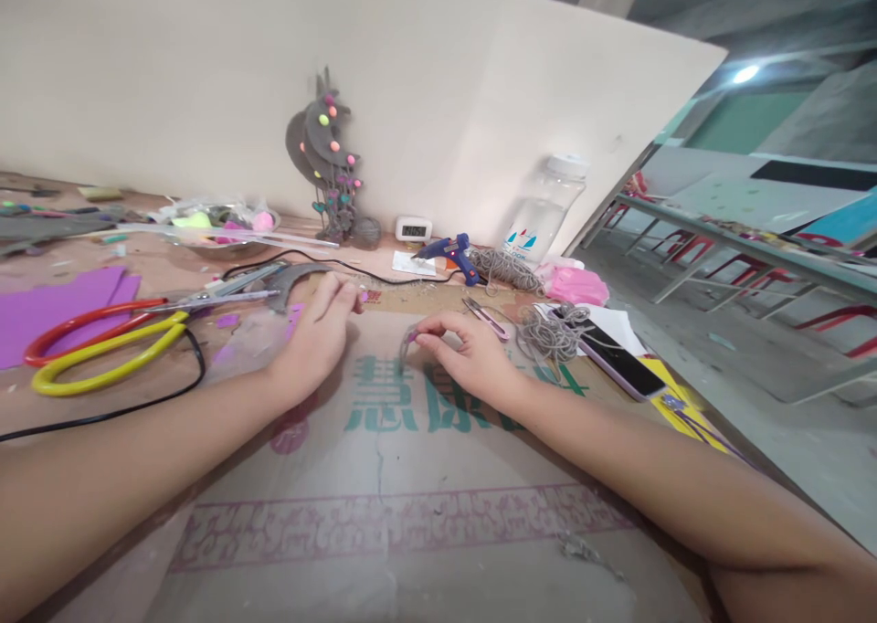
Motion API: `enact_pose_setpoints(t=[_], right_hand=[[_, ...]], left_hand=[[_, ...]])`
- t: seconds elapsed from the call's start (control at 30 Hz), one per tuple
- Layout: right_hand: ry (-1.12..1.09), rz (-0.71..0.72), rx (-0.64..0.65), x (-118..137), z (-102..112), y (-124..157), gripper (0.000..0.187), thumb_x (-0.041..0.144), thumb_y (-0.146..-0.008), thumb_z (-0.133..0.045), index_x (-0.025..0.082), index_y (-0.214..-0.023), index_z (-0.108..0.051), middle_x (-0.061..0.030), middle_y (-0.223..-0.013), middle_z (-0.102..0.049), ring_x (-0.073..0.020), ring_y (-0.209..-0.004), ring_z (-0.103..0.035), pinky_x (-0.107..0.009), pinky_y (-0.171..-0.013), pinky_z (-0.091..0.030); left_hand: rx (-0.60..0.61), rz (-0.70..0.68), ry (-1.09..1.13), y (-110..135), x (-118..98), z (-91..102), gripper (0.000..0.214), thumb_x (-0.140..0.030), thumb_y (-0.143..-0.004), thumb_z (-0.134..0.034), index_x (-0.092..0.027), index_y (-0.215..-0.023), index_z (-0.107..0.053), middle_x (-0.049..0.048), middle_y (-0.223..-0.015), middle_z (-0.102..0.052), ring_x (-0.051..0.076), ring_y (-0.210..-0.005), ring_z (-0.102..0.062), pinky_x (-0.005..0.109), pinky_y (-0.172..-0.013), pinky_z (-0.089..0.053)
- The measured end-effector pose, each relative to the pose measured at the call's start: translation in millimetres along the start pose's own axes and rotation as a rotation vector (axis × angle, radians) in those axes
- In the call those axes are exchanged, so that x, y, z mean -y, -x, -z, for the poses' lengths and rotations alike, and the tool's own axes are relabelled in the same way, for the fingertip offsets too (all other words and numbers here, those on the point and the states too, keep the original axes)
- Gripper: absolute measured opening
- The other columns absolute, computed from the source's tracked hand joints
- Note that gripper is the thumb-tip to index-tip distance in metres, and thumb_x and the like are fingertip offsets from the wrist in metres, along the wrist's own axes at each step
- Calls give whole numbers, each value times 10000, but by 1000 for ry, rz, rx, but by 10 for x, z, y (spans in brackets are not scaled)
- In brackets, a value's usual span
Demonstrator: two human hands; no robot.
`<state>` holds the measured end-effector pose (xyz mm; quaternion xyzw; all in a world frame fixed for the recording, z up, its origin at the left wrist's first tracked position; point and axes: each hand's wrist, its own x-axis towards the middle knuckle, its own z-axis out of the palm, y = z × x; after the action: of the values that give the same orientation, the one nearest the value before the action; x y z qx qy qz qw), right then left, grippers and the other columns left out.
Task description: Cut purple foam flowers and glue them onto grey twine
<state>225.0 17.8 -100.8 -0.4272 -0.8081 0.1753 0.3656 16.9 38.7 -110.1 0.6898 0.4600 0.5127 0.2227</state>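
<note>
My right hand [472, 353] pinches a small, thin grey strand [404, 344] with a purple spot where the fingertips meet; blur hides its details. It is held just above the printed cardboard [425, 463]. My left hand [322, 326] rests at the cardboard's left side, fingers stretched forward, with nothing visibly gripped. Beside it curves a grey crescent piece [296, 280]. Small scissors [486, 317] with pink handles lie by my right hand, near loose grey yarn [554, 331]. Against the board stands a grey moon ornament [329, 143] with coloured pompoms.
Large red-and-yellow-handled scissors [110, 349] and purple sheets [61, 312] lie left. Behind are a bowl of pompoms [223, 244], a timer [413, 229], a blue glue gun [459, 256] and a water bottle [548, 205]. A phone [620, 358] lies right; a black cord [137, 413] crosses the left side.
</note>
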Motion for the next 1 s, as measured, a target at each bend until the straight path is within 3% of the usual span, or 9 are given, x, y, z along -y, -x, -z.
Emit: enact_pose_setpoints(t=[0.2, 0.4, 0.57, 0.73, 0.87, 1.0], right_hand=[[-20, -57, -18, 46, 17, 5, 96, 237, -854, -545, 194, -836, -630, -13, -786, -687, -150, -731, -633, -260, -671, -483], [-53, -58, -77, 21, 21, 15, 102, 259, -866, -518, 193, -821, -583, -2, -745, -648, -134, -678, -598, -247, -653, -459], [-69, -49, -67, 19, 27, 6, 116, 267, -870, -511, 191, -805, -570, 5, -710, -632, -132, -656, -583, -250, -651, -452], [-46, -58, -53, 46, 31, 8, 132, 294, -866, -526, 200, -797, -589, 8, -719, -638, -136, -667, -582, -246, -638, -450], [-41, -45, -2, 46, 32, 15, 132, 273, -876, -520, 193, -813, -603, 0, -741, -649, -139, -692, -593, -250, -665, -456], [-40, -35, 27, 29, 21, 9, 131, 270, -880, -522, 183, -831, -607, -5, -747, -655, -137, -681, -594, -249, -649, -455]], left_hand=[[-34, 190, 201, -95, 98, 21, 256, -255, -853, -358, -215, -605, -408, 10, -638, -488, 155, -642, -490, 268, -545, -410], [-55, 252, 172, -98, 57, -10, 274, -412, -866, -442, -205, -704, -518, 5, -675, -547, 147, -632, -519, 261, -547, -420], [63, 137, 21, -39, -77, -36, 141, -317, -786, -607, -185, -816, -568, 10, -798, -621, 160, -755, -578, 288, -693, -460], [315, -94, -106, 69, -175, -23, 216, -334, -891, -463, -189, -865, -620, 23, -855, -659, 187, -853, -606, 331, -794, -463], [307, -158, -144, 85, -173, -12, 264, -253, -895, -437, -202, -1096, -601, 43, -1027, -677, 194, -978, -608, 341, -870, -460], [343, -173, -164, 65, -151, -4, 273, -362, -912, -443, -214, -992, -659, 35, -980, -700, 205, -947, -614, 360, -865, -456]])
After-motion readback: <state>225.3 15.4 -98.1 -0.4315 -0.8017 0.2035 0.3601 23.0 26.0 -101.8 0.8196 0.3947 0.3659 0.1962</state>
